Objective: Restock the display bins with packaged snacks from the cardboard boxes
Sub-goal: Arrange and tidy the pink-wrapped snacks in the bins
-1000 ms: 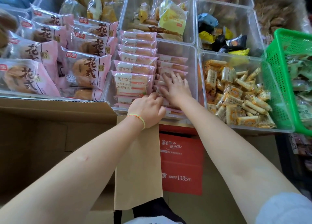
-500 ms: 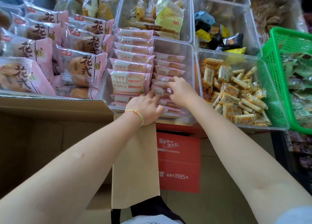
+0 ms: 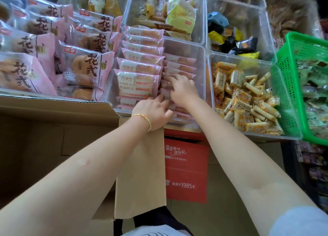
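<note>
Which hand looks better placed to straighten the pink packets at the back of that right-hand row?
Probably the right hand. It already lies on the right-hand row of pink packets, fingers pointing toward the back of the clear bin. The left hand rests nearer the bin's front edge.

Illumination is bright, even and diffuse; shadows are soft. Glare streaks the clear wrappers of the pink bread packs and the transparent bin walls. Wide-angle distortion bows the edges. Corners are soft; the fingers are slightly motion-blurred.
</note>
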